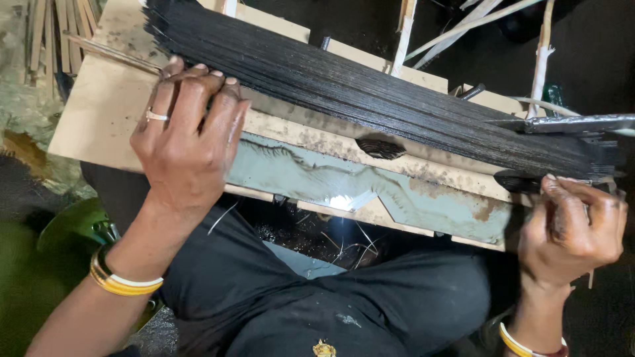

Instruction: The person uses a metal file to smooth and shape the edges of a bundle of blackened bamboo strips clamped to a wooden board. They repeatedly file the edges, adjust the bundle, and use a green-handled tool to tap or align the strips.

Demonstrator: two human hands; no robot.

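Note:
A long bundle of thin black sticks [370, 92] lies slanted across a pale wooden board [99, 112] that rests over my lap. My left hand [188, 142], with a ring and yellow bangles, lies flat on the board, its fingertips pressed against the near edge of the bundle at its left end. My right hand [572, 228], blackened with dust, is curled shut at the bundle's right end, pinching what looks like a thin stick. A grey metal plate [370, 188] covers the board's near side, with a small dark lump [380, 147] above it.
A metal blade-like tool [569, 123] lies over the bundle's right end. Pale bamboo slivers [463, 26] cross the dark floor behind the board, and more sticks [56, 33] lie at top left. A green object [73, 221] sits beside my left knee.

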